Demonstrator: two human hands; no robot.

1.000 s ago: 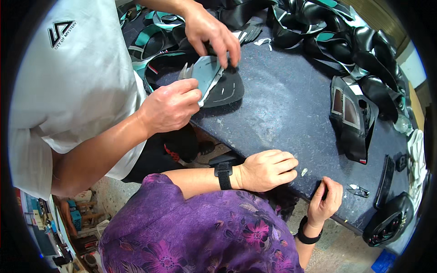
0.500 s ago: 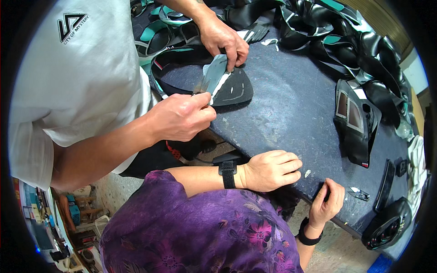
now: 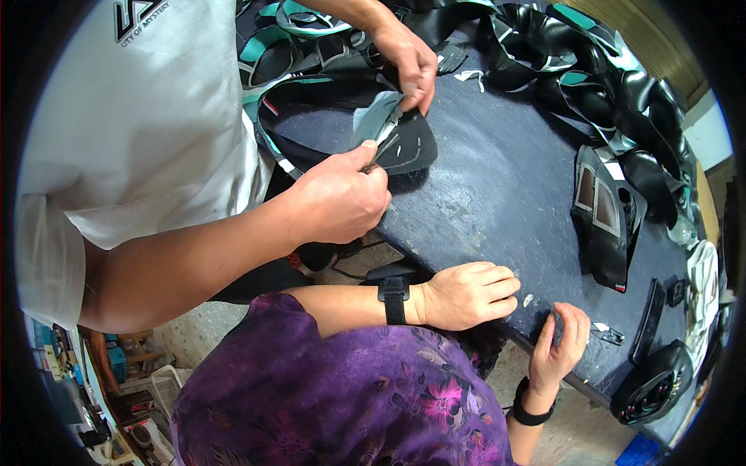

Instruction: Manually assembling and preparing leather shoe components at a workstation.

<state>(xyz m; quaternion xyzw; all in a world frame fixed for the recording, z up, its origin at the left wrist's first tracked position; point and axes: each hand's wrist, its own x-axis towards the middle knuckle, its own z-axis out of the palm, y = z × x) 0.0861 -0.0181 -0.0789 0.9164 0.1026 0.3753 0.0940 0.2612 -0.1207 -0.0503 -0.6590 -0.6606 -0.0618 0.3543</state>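
My left hand (image 3: 472, 295) rests palm down at the near edge of the dark table (image 3: 474, 210), its fingers loosely laid out and holding nothing visible. Close by, my right hand (image 3: 561, 342) leans on the same edge with thumb and fingers apart and nothing between them. A small pale scrap (image 3: 528, 300) lies between the two hands. Just right of my right hand is a small clear-and-black tool (image 3: 607, 334). On the left, a co-worker's hands (image 3: 350, 190) hold a black shoe upper (image 3: 408, 144) and work at a grey-blue flap (image 3: 375, 115) on it.
A chain of black and teal shoe uppers (image 3: 598, 93) runs along the far and right sides. A single black upper with mesh windows (image 3: 606, 217) lies at right. Beyond the small tool sit a long black bar (image 3: 647, 322) and a rounded black object (image 3: 657, 380).
The co-worker's hands have shifted along the shoe upper, and the grey-blue flap is turned differently. My right hand's fingers have opened a little; my left hand stays in place.
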